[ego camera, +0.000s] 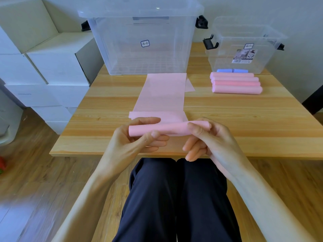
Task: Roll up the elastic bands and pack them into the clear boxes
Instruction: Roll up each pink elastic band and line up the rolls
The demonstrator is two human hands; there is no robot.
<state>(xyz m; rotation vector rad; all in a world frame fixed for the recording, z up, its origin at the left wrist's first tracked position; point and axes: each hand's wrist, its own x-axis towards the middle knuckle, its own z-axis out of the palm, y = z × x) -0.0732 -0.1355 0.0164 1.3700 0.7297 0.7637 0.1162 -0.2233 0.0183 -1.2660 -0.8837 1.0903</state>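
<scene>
Judging by the table, the task is partly done: four pink rolls [236, 82] and a blue roll [232, 70] lie stacked at upper right, just in front of the small box [244, 49]; none is packed yet, and the big box [141, 41] at upper centre looks empty; a band [164, 93], thin, flat and pale pink, runs from centre frame down to a half-made roll [157, 130]; the left hand [138, 137] and right hand [208, 138] pinch its ends with curled fingers, just above the near edge of the table [244, 119].
</scene>
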